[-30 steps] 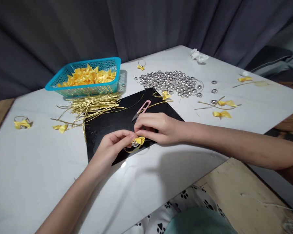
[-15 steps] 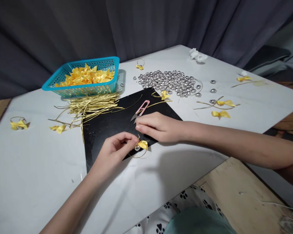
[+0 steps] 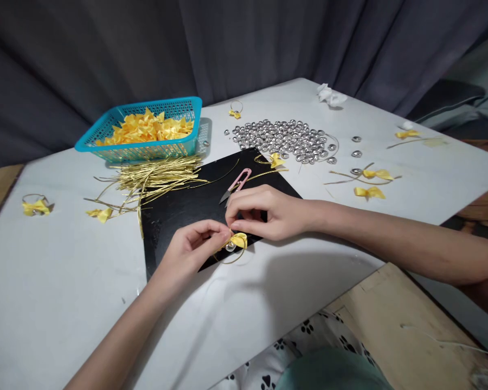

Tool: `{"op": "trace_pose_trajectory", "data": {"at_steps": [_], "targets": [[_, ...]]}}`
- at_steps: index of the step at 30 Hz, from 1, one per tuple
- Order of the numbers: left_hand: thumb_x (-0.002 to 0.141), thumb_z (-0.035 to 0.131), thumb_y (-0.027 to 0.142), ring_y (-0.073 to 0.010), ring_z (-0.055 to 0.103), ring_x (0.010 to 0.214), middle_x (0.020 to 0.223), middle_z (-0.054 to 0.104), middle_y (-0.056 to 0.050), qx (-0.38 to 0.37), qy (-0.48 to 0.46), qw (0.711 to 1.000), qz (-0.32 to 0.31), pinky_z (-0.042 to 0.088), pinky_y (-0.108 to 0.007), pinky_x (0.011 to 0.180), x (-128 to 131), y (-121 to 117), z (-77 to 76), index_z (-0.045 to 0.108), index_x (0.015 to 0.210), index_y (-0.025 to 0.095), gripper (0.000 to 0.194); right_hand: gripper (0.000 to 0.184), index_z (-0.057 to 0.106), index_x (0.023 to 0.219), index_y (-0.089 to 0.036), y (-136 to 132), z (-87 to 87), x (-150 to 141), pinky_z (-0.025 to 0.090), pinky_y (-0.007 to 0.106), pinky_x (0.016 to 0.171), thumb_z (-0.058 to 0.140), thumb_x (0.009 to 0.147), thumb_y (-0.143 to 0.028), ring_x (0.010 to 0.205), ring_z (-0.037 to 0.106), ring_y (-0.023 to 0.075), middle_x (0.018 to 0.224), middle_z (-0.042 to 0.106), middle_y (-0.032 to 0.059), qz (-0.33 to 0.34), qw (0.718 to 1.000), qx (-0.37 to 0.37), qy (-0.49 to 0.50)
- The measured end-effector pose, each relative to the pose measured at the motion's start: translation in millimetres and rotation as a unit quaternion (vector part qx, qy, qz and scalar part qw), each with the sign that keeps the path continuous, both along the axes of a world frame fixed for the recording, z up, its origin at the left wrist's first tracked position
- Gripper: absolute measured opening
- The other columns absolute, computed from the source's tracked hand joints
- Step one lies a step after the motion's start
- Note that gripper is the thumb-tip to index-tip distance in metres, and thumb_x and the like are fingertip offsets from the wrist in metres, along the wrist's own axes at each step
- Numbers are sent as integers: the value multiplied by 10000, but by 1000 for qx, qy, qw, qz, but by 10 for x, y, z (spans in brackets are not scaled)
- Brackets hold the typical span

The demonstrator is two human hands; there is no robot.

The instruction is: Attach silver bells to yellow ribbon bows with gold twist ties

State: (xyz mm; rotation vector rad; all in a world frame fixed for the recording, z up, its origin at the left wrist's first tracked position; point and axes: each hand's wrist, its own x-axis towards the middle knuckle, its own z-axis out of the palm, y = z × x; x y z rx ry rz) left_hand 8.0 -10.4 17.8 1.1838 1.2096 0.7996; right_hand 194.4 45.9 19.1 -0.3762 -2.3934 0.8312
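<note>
My left hand pinches a yellow ribbon bow over the near edge of the black board. A shiny silver bead sits against the bow, and a thin loop of gold cord hangs below it. My right hand is just above, its thumb and forefinger closed on a short end of that cord. The fingertips of both hands almost touch. Pink-handled thread snips lie on the board behind my right hand, which partly hides the blades.
A blue basket of yellow bows stands at the back left, with a bundle of gold cords before it. A pile of silver beads spreads behind the board. Several loose bows and crumpled white tissue lie around the white table.
My right hand's fingers have curled down and closed on the cord end by the bow. My left hand keeps its pinch. The whole view has shifted slightly.
</note>
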Motion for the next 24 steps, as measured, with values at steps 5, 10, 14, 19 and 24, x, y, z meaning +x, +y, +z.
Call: {"op": "trace_pose_trajectory", "data": {"at_steps": [5, 10, 14, 19, 24], "targets": [[676, 728, 273, -118, 571, 628, 688, 658, -4, 7, -22, 1000, -13, 436, -197, 575, -32, -10, -13, 680, 749, 180, 127, 107, 545, 800, -117, -16, -26, -2, 389, 220, 601, 463, 868, -130, 628, 458, 89, 758, 555, 41, -16, 999, 22, 19], [622, 780, 209, -109, 617, 619, 694, 693, 3, -28, -63, 998, 1, 465, -182, 580, -44, 16, -34, 673, 791, 184, 202, 113, 532, 787, -124, -38, -50, -18, 379, 224, 590, 456, 869, -134, 617, 443, 91, 733, 540, 30, -57, 997, 42, 39], [637, 774, 213, -103, 638, 647, 694, 705, 11, -35, -77, 996, 13, 473, -159, 595, -55, 20, -47, 690, 791, 189, 177, 104, 540, 783, -122, -42, -86, -38, 350, 202, 528, 475, 862, -141, 559, 407, 74, 712, 533, 16, -81, 994, 34, 58], [650, 765, 260, -103, 633, 618, 679, 710, 3, -24, -82, 995, 57, 484, -172, 618, -45, 4, -40, 713, 758, 181, 144, 119, 549, 788, -104, -7, -110, -21, 371, 215, 564, 467, 868, -136, 578, 433, 83, 713, 544, 38, -73, 993, 75, 58], [609, 787, 259, -87, 606, 585, 653, 703, 11, -14, -100, 990, 101, 480, -161, 606, -24, 2, -29, 718, 698, 176, 139, 134, 545, 812, -120, -3, -69, 24, 407, 234, 664, 425, 868, -105, 692, 488, 110, 780, 564, 64, -43, 993, 110, 10]]}}
